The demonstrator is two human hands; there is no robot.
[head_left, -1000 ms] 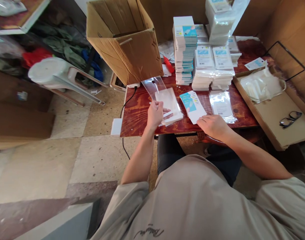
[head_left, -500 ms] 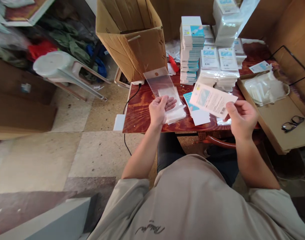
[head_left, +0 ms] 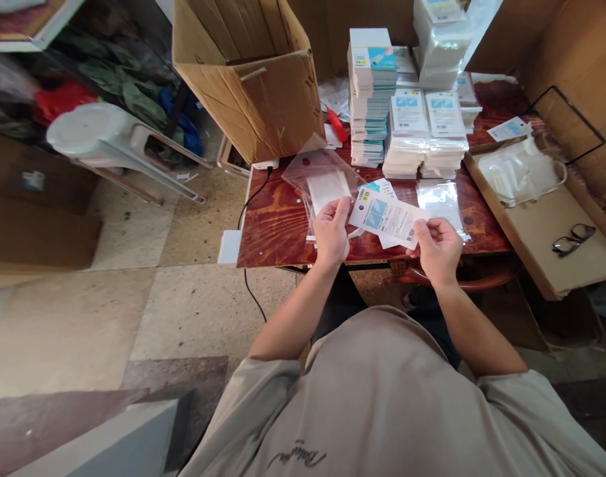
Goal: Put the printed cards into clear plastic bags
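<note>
Two hands: both are raised just above the near edge of the table (head_left: 277, 228), close together, with a printed card held between them.
Left hand (head_left: 332, 228): closed on the near end of a clear sleeve (head_left: 318, 173), thumb on top; the card's left end is touched by its fingertips.
Right hand (head_left: 436, 244): closed in a pinch on the right end of the printed card (head_left: 386, 217), fingers curled under it.
Printed card: held nearly flat and slightly tilted, white with a blue patch and small print, its left end at the mouth of the sleeve; whether it is already inside cannot be told.
Clear sleeve: stretched away from the left hand toward 12 o'clock, with a white insert seen through it.
Loose cards (head_left: 377, 189): laid on the table just beyond the held card, partly hidden by it.
Empty sleeves (head_left: 439, 199): laid flat at 1 o'clock from the right hand.
Flat carton tray (head_left: 546, 232): set at 3 o'clock beside the table, with eyeglasses (head_left: 573, 238) on it and plastic bags (head_left: 521, 169) at its far end.
Stacks of packed cards (head_left: 406, 126): piled at 12 o'clock, at the far side of the table.
Cardboard box (head_left: 253, 86): stood open at 11 o'clock, at the far left corner of the table.
White plastic chair (head_left: 101, 142): tipped on the floor at 9 o'clock, well apart from the table.
</note>
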